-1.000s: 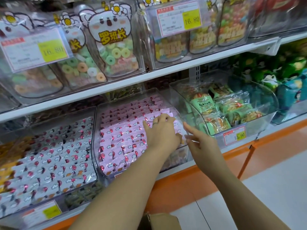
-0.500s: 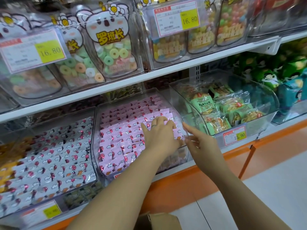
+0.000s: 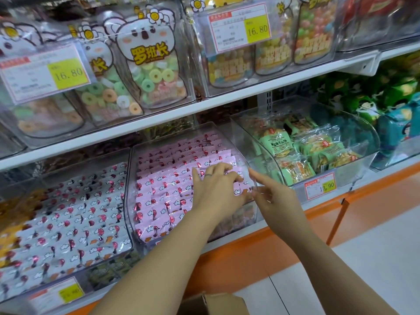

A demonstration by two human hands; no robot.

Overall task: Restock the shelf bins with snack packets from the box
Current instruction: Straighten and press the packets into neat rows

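Observation:
A clear shelf bin [image 3: 134, 178] in the middle of the lower shelf is packed with rows of pink snack packets [image 3: 168, 192]. My left hand [image 3: 216, 189] lies palm down inside it, fingers spread and slightly bent, pressing the packets at the bin's right side. My right hand [image 3: 275, 196] sits at the bin's right front corner, fingers extended and touching the packets and rim there. A corner of the cardboard box [image 3: 213, 303] shows at the bottom edge, below my left forearm.
Left of the pink bin is a bin of white snack packets [image 3: 68, 226]. To the right stands a bin of green biscuit packs [image 3: 306, 153] with a price tag [image 3: 320, 186]. The upper shelf [image 3: 159, 123] holds candy jars. Below runs an orange base [image 3: 261, 253] and pale floor.
My left hand has shifted slightly to the left over the pink packets, its fingers spreading. My right hand stays at the bin's right front corner.

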